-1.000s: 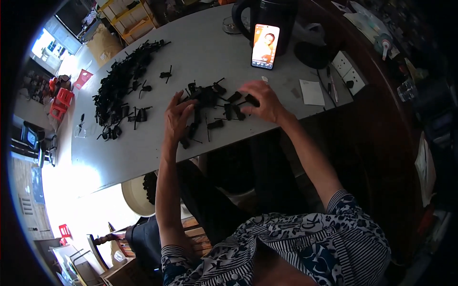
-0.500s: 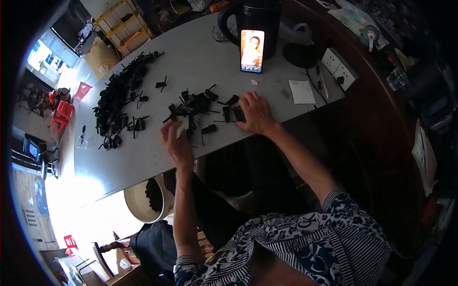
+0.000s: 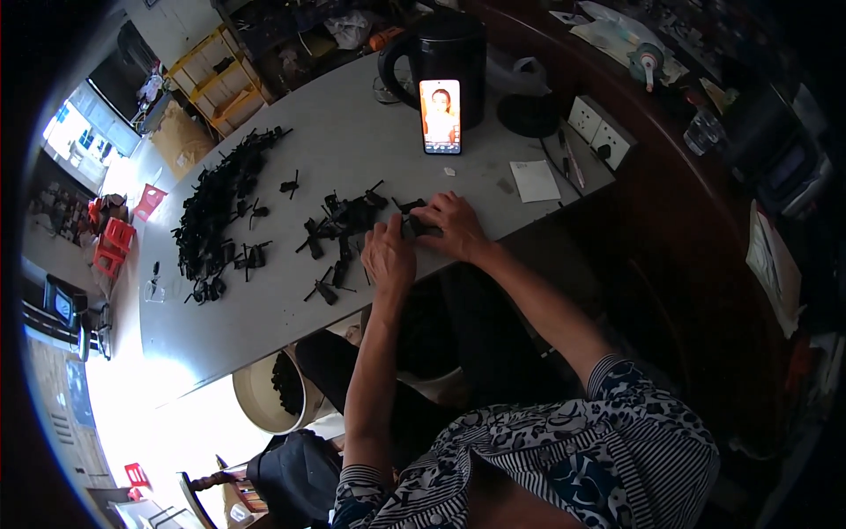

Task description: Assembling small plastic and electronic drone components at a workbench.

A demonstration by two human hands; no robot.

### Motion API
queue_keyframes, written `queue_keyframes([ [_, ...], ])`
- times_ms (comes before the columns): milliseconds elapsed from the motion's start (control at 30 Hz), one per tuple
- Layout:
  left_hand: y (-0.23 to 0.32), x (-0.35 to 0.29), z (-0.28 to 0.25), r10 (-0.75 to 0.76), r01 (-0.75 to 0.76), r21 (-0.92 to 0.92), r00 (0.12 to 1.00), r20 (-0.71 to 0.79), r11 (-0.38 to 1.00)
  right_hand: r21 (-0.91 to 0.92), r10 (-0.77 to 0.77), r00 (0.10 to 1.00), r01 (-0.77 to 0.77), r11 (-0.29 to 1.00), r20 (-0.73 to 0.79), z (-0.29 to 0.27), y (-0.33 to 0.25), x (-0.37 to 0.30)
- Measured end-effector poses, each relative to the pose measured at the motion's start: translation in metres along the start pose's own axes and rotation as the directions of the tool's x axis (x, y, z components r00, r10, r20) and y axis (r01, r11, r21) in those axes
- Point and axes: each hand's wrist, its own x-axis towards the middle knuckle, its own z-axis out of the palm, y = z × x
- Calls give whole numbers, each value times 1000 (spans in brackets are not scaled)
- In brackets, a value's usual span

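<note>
My left hand [image 3: 389, 256] and my right hand [image 3: 454, 227] meet near the table's front edge, fingers bent and closed in. Between their fingertips is a small black plastic part [image 3: 411, 227], mostly covered by the fingers. Another black part with a thin stem [image 3: 407, 205] lies just beyond the right fingertips. Left of my hands, a loose cluster of similar black stemmed parts [image 3: 345, 216] covers the middle of the table. One of these, a stemmed part [image 3: 326, 291], rests near the front edge. A long heap of such parts [image 3: 211, 207] curves along the left side.
A lit phone [image 3: 441, 119] leans upright against a black kettle [image 3: 449, 53]. Toward the right are a white paper [image 3: 534, 181], a pen [image 3: 573, 162] and a power strip [image 3: 601, 132]. Below the table edge stands a pale bucket [image 3: 254, 394] with black parts inside.
My left hand has moved right, from beside the cluster to my right hand. A stemmed part now lies closer to the front edge. The whole view has shifted slightly.
</note>
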Motion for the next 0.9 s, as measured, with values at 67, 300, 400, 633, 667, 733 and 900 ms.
queue_keyframes([
  [67,1,2,3,-48,48,-19,999,12,999,47,-8,1000,9,999,-29,4,7,-2],
  [300,-5,4,-6,-188,190,-129,982,25,973,229,84,966,-26,973,-245,-2,9,-1],
  [400,-1,8,-14,-221,226,-145,974,46,963,255,95,941,-9,967,-324,-3,14,-2],
  [633,-16,10,-28,-254,190,-562,966,-37,805,562,287,884,-33,827,-370,-19,10,-13],
  [667,-17,5,-34,-293,321,-735,940,173,597,563,288,883,-33,826,-370,-22,5,-18],
  [733,-10,-5,-47,-261,456,-823,886,384,339,866,455,888,-172,470,-71,-48,-29,-28],
  [900,20,-45,-59,-205,670,-741,731,651,33,748,209,978,-134,650,-6,-58,-88,-48],
])
